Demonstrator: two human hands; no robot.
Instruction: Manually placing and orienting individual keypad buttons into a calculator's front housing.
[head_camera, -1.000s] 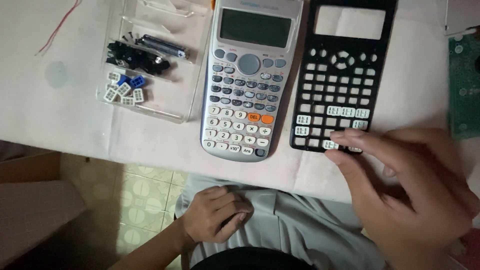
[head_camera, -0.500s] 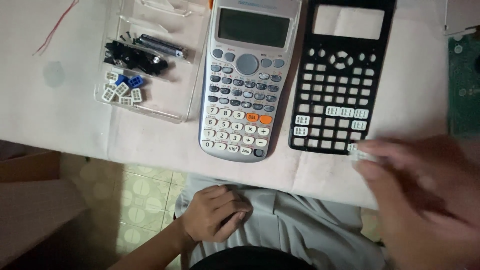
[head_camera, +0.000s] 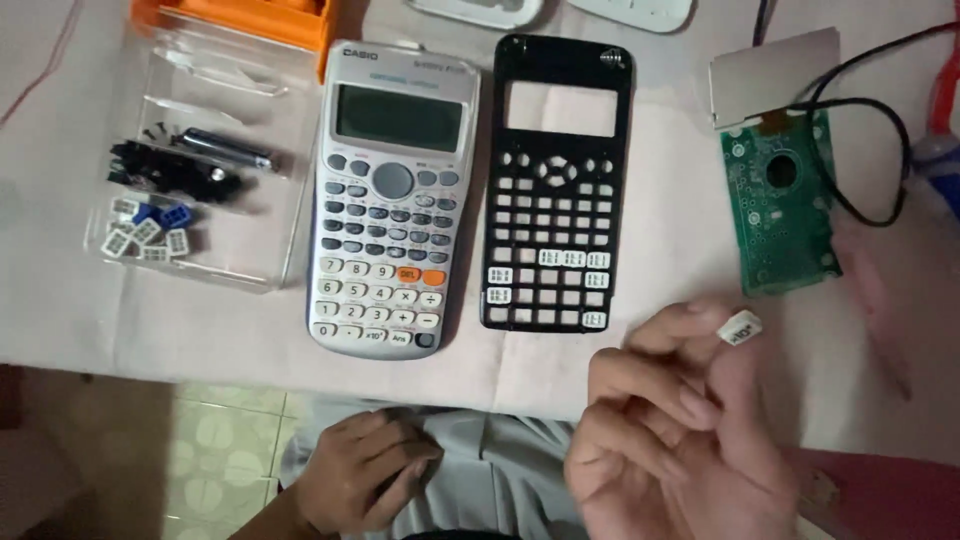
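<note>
Head: right hand (head_camera: 680, 440) pinches key (head_camera: 740, 327)

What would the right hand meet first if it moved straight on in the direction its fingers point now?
Probably the green circuit board. The right hand points up and to the right, holding a small white key; only bare table seems between, though depth is unclear.

**Two bare hands and grey clothes**

The left hand (head_camera: 365, 475) and right hand (head_camera: 680, 440) are bare, with no rings or gloves. The nails are short. Just beside the left hand, light grey cloth (head_camera: 500, 470) covers the lap. No sleeves show.
</note>
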